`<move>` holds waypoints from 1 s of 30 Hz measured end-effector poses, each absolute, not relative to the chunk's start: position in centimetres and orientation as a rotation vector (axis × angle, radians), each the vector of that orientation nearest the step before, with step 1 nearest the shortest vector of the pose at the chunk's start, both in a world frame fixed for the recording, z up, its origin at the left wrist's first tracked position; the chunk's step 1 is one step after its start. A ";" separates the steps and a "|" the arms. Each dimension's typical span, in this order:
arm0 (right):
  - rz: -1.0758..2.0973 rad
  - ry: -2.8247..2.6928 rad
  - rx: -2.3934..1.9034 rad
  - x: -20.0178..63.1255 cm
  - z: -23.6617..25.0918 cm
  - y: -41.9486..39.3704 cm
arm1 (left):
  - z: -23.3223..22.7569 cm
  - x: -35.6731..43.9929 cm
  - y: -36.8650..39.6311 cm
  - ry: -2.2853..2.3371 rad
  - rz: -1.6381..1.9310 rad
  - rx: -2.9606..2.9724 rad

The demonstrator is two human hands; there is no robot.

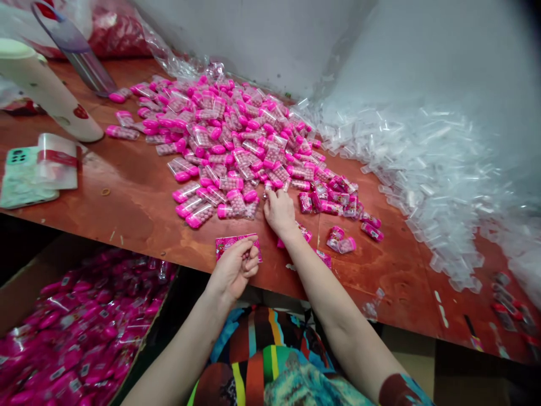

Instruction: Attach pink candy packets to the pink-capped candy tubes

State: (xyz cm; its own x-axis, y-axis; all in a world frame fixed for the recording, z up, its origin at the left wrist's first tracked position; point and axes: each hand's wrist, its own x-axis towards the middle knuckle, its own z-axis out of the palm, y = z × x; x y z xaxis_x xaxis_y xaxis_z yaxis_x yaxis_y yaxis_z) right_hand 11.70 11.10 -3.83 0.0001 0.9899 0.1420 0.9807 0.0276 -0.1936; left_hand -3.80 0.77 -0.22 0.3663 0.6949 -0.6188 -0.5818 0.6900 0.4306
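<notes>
Our left hand (234, 266) sits at the near edge of the surface (139, 208), fingers curled shut on a flat pink label (236, 243) that lies partly under the fingertips. Our right hand (279, 211) is stretched farther out, palm down, fingertips pinching at a small pink-capped tube (269, 190) at the near rim of the heap; how firm the grip is we cannot tell.

Just beyond the right hand: a wide heap of pink-capped tubes (228, 132), clear bodies filled with pink beads, lying every which way. To the right of that hand, a scatter of labelled tubes (338, 200), some touching one another, a few apart nearer the edge. Farther right, well apart from both hands, a big drift of empty clear tubes (426, 169) against the wall.

Left of the left hand, well apart: a green phone (23, 177) with a clear box (57, 160) resting partly on it, and a white bottle (46, 93) lying tilted beyond them. Below the surface edge, left of the left forearm, a cardboard box (84, 332) full of pink wrapped tubes. Patterned cloth (270, 361) lies between our forearms.
</notes>
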 end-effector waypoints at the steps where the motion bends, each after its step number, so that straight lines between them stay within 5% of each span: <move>1: 0.048 -2.034 -2.071 11.4 -3.8 11.1 | -0.2 -3.6 1.0 0.865 0.838 0.136; 10: 0.209 -1.702 -2.268 10.4 -3.4 11.5 | 0.0 -2.4 2.9 0.968 0.926 -0.059; 21: 1.028 -1.852 -1.414 11.4 1.8 4.1 | 0.1 -2.5 3.7 0.878 0.955 -0.117; 30: 0.169 -1.576 -2.136 14.3 -0.8 12.3 | -0.2 -2.7 3.3 0.964 0.847 0.018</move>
State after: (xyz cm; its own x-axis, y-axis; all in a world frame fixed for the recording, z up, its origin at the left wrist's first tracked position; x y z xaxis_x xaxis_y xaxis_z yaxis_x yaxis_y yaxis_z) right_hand 14.32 12.33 -0.76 0.3300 0.9270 0.1781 0.8682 -0.2240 -0.4428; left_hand -2.74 3.33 -0.23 0.2839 0.6404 -0.7137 -0.6255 0.6878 0.3684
